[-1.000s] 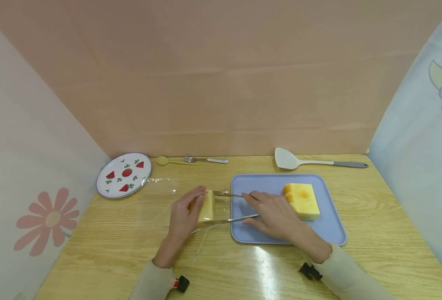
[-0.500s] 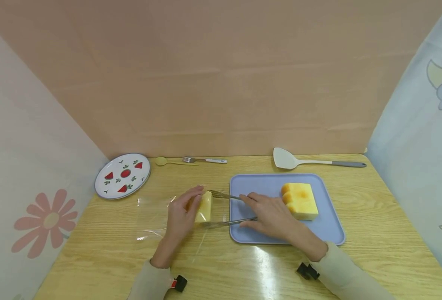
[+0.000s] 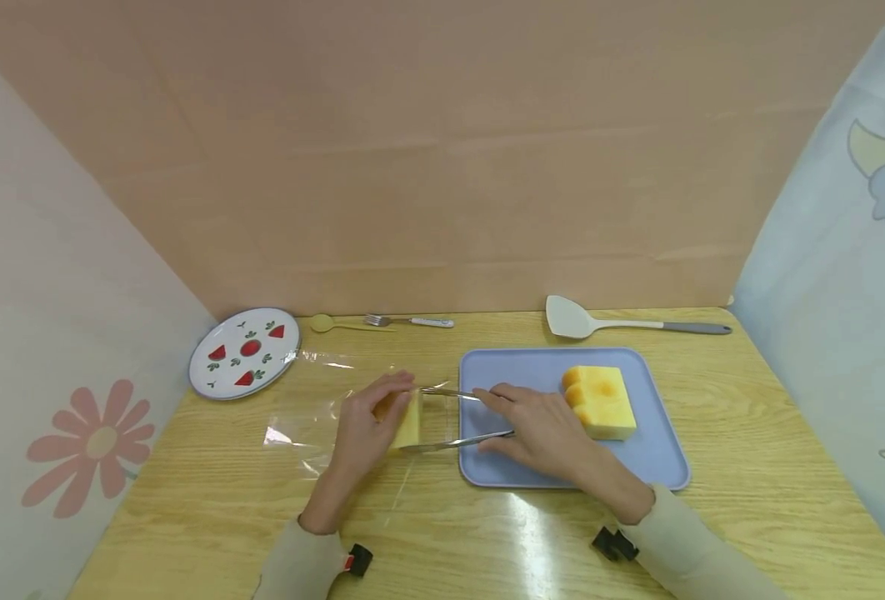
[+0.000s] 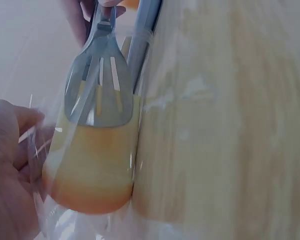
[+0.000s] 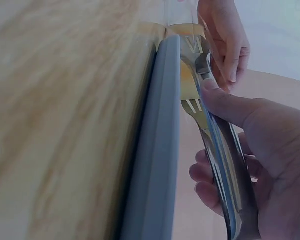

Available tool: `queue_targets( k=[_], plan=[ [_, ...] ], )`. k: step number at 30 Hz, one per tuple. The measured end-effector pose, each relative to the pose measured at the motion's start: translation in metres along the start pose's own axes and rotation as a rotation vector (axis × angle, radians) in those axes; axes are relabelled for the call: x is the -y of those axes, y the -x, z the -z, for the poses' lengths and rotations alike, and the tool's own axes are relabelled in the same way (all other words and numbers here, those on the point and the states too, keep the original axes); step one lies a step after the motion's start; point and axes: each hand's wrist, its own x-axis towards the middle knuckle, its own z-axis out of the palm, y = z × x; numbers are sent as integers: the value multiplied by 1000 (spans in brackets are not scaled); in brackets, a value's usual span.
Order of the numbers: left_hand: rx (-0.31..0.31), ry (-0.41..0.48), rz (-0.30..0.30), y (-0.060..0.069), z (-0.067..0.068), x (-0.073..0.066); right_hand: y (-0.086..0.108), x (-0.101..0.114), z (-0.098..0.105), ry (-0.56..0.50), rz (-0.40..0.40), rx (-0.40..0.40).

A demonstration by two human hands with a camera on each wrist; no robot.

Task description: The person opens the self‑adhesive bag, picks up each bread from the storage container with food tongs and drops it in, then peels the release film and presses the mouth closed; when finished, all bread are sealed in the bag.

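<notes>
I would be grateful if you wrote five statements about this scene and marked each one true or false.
1. The right hand holds metal tongs. True.
2. Two bread pieces sit on the blue tray. False: one uncovered bread piece is on the blue tray; the other, the gripped bread piece, is between the ends of the tongs, to the tray's left.
3. The white spatula lies behind the tray, on the table. True.
4. The left hand holds the fork. False: the left hand is at the clear plastic by the gripped bread; the fork lies on the table.
5. The plate has red decorations. True.
</notes>
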Motion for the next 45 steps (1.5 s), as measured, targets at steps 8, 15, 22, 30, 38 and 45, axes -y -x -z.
queue_targets(
  k=[8, 15, 22, 30, 38, 45],
  plan=[
    [23, -3, -18, 1, 0, -1, -3, 4, -4, -26, -53, 113],
    [68, -92, 54, 2, 6, -1, -1, 4, -4, -4, -74, 130],
    [90, -266, 35, 0, 4, -3, -1, 2, -4, 1, -38, 87],
    [90, -382, 19, -2, 2, -4, 0, 2, -3, 11, -24, 59],
    [63, -295, 57, -2, 3, -2, 1, 2, -3, 5, -12, 49],
    [-26, 14, 77, -3, 3, -2, 1, 1, -3, -11, -14, 35]
  ],
)
